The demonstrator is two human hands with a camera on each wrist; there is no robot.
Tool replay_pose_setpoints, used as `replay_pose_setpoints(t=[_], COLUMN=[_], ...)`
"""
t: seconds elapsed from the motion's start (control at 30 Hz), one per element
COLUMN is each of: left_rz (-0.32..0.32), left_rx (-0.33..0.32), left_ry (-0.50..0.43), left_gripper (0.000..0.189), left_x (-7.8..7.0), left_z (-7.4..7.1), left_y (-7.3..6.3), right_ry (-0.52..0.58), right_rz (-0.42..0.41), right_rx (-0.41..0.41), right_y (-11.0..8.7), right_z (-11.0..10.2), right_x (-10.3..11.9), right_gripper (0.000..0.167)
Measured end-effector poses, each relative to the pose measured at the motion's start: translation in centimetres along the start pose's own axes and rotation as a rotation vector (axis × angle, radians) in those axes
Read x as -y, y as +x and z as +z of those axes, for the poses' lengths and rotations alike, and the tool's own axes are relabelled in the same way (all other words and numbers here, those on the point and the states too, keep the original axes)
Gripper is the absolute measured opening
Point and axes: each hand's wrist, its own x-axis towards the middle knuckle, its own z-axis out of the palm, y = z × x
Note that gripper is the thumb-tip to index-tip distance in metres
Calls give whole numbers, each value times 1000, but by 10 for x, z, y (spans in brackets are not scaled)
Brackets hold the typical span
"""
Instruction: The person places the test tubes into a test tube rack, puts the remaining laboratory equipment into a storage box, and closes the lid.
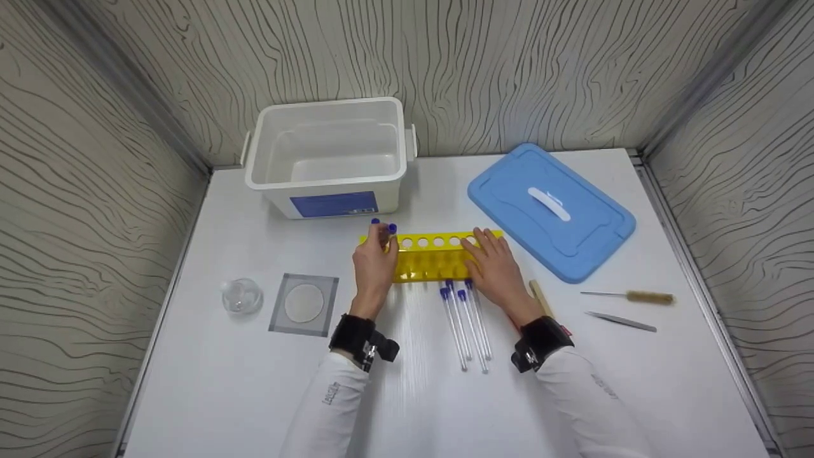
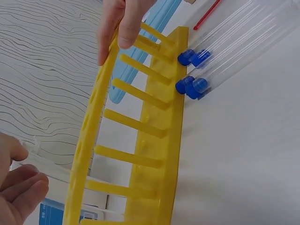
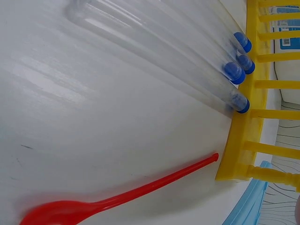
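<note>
A yellow test tube rack (image 1: 425,266) stands across the middle of the table. At its left end my left hand (image 1: 374,264) pinches a clear test tube (image 2: 56,174) between thumb and curled fingers. Two blue caps (image 1: 392,228) show beside those fingers. My right hand (image 1: 499,270) holds the rack's right end, thumb in front and fingers over the upper plate. Several clear test tubes (image 1: 459,331) with blue caps lie before the rack, caps towards it. A red spoon (image 3: 150,186) lies near the rack's right end, mostly hidden under my right forearm in the head view.
Behind stands a white bin (image 1: 327,184); a blue lid (image 1: 572,248) lies at back right. To the right are a wooden-handled needle (image 1: 648,297), tweezers (image 1: 622,322) and a wooden stick (image 1: 540,298). A glass vessel (image 1: 241,297) and a gauze square (image 1: 304,304) are left.
</note>
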Motion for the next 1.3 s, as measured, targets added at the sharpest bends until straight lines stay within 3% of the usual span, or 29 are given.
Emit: replay_pose_setpoints(t=[0.27, 0.7, 1.07, 1.3], left_rz=[-79, -114, -33, 119], left_rx=[26, 42, 13, -22], left_ry=[-31, 5, 25, 69], left_gripper=[25, 30, 27, 21], left_x=[3, 4, 4, 15], left_z=[3, -2, -15, -27], left_y=[1, -5, -10, -18], right_ry=[-7, -2, -2, -12], right_rz=[9, 6, -7, -7], right_rx=[-1, -7, -18, -10], right_y=[-1, 0, 0, 1], right_z=[-1, -1, 1, 0], right_x=[0, 1, -1, -1], right_gripper=[54, 54, 53, 54])
